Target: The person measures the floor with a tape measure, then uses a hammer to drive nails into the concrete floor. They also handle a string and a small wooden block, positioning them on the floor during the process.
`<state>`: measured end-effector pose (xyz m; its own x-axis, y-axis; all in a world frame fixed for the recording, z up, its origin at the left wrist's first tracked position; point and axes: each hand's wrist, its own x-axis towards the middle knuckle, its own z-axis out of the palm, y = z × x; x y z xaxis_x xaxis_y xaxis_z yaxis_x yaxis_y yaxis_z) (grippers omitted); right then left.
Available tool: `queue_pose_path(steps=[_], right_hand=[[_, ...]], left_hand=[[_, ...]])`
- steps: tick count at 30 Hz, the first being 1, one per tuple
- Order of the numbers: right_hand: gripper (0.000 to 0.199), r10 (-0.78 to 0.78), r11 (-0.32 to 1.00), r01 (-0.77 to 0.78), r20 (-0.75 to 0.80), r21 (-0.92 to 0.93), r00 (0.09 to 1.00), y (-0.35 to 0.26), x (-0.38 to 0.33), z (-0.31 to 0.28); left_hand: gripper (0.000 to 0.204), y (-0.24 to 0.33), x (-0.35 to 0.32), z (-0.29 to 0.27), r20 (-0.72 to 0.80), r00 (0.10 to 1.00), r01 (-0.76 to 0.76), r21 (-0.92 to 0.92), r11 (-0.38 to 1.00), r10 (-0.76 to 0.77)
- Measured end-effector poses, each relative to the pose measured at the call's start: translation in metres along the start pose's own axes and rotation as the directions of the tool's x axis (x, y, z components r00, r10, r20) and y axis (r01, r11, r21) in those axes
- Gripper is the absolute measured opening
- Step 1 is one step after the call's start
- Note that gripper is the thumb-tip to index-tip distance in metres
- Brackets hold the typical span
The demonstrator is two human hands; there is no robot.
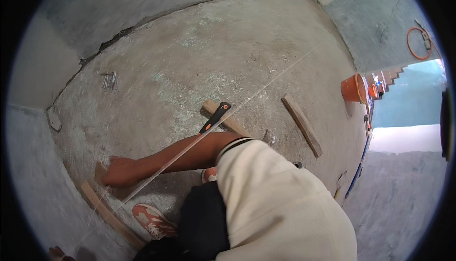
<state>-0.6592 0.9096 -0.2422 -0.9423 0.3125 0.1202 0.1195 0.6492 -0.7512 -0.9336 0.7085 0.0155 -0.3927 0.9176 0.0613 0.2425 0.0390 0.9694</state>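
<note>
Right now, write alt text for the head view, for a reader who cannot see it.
A person's hand presses on a small wooden piece on a rough concrete floor, beside a taut white string. A black-and-orange-handled hammer, wooden battens, a cluster of nails and an orange bucket lie around.

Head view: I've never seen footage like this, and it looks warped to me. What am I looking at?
There is no machine here. A person wears a wide fisheye camera on the head, looking down, which is why straight edges bend. An arm reaches out from a cream sleeve; it appears to be the left hand, and it rests on a small wooden block by the wall. A taut string crosses the concrete floor. Also on the floor are nails, a black and orange tool handle, a plank and an orange bucket.
</note>
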Motion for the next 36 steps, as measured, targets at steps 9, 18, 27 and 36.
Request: queue_pose_path(steps=[9, 18, 27, 36], right_hand=[[0.033, -0.143, 0.624, -0.306, 0.489, 0.720, 0.860, -0.076, -0.124, -0.001], [0.048, -0.399, 0.816, -0.012, 0.579, 0.578, 0.711, -0.058, -0.122, 0.025], [0.046, 0.106, 0.935, -0.310, 0.698, 0.173, 0.708, -0.068, -0.117, -0.012], [0.042, 0.196, 0.910, -0.383, 0.652, 0.156, 0.732, -0.051, -0.131, -0.024]], left_hand=[[0.015, -0.164, 0.076, 0.055, 0.150, 0.884, 0.327, 0.481, 0.814, -0.443], [0.025, -0.232, 0.066, 0.029, 0.176, 0.856, 0.422, 0.304, 0.854, -0.486], [0.026, -0.250, 0.081, 0.013, 0.074, 0.849, 0.415, 0.519, 0.747, -0.523], [0.037, -0.287, 0.068, 0.023, -0.040, 0.884, 0.413, 0.535, 0.737, -0.467]])
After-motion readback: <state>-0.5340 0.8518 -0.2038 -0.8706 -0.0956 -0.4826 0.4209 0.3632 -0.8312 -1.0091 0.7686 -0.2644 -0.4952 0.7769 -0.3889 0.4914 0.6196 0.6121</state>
